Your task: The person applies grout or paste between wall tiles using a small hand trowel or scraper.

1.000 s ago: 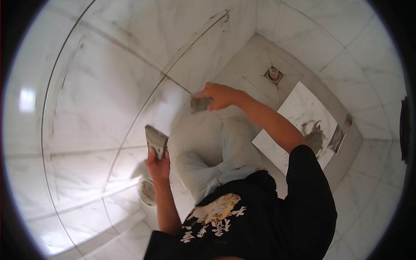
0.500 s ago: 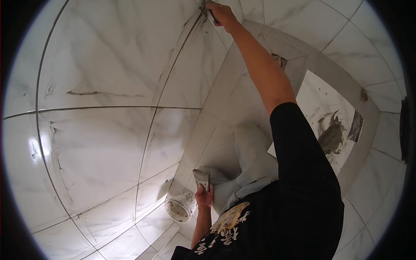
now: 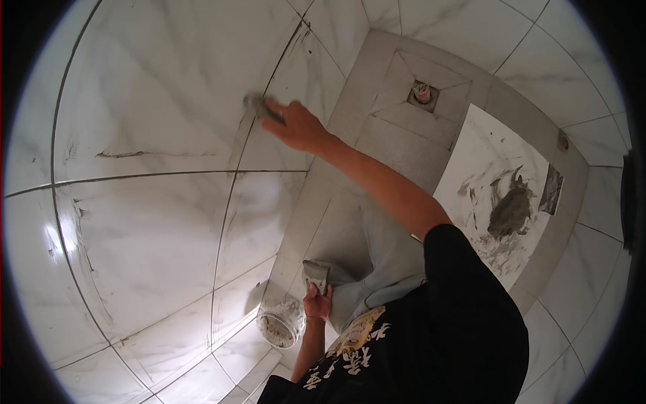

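My right hand (image 3: 296, 128) is closed on a small tool (image 3: 259, 108), blurred by motion, whose end touches a dark joint in the marbled wall tiles (image 3: 148, 236). Low in the view, my left hand (image 3: 317, 303) grips a grey, paste-smeared scraper (image 3: 315, 275). It is just beside a round, crusted container (image 3: 278, 326). Grey smears mark the tiles along several joints.
A white tile or board (image 3: 464, 182) with a heap of dark grey paste (image 3: 511, 211) lies on the grey floor at the right. Behind it, a square floor opening (image 3: 422, 96) holds a reddish pipe end. My bent leg (image 3: 390, 249) is at the centre.
My right hand has moved with its tool from the top of the wall down and left along the joint. The floor opening is now uncovered. My left hand has barely moved.
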A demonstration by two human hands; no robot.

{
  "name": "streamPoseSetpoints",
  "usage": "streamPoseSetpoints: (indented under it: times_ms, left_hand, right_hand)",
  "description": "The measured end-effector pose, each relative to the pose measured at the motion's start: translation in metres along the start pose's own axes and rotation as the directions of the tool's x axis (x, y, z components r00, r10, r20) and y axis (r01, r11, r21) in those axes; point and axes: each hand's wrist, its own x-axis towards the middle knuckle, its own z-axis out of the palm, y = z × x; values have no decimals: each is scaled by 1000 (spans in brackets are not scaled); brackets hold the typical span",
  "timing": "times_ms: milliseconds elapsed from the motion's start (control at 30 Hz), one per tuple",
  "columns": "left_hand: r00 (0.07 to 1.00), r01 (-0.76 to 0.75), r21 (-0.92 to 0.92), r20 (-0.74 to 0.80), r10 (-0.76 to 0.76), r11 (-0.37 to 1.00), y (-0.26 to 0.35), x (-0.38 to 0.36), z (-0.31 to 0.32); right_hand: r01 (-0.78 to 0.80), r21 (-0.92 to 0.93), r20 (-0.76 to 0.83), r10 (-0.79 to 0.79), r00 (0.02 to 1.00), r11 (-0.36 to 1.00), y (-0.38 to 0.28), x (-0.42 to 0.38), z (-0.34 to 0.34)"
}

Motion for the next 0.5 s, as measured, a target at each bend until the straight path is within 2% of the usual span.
streamPoseSetpoints:
  times_ms: [67, 133, 167, 200, 233, 300, 433, 500]
  left_hand:
    - [1000, 3, 7, 16, -3, 1000, 1, -2, -1]
    - [999, -6, 1, 39, 6, 1000, -1, 1, 1]
    - [1000, -19, -1, 18, 19, 1000, -3, 0, 3]
    - [999, -30, 1, -9, 30, 1000, -3, -3, 0]
    - [999, -35, 1, -16, 35, 999, -2, -4, -2]
    - [997, -23, 30, 69, 21, 999, 0, -2, -4]
    - [1000, -20, 31, 5, 20, 999, 1, -2, -1]
    - [1000, -22, 33, 16, 21, 999, 0, 1, -1]
  right_hand:
    - [176, 230, 236, -230, 944, 957, 26, -3, 1]
    - [45, 319, 103, -82, 991, 947, 51, 37, -28]
    - [-162, 447, 66, 148, 987, 880, 42, 54, -60]
    - [-188, 530, 13, 214, 977, 827, 55, 80, -79]
    - [-235, 516, 1, 274, 962, 824, 66, 110, -95]
    - [-274, 582, 3, 334, 942, 766, 79, 143, -115]
    - [-231, 473, 15, 254, 967, 850, 74, 166, -100]
    - [-140, 376, -153, 210, 966, 916, 93, 168, -63]
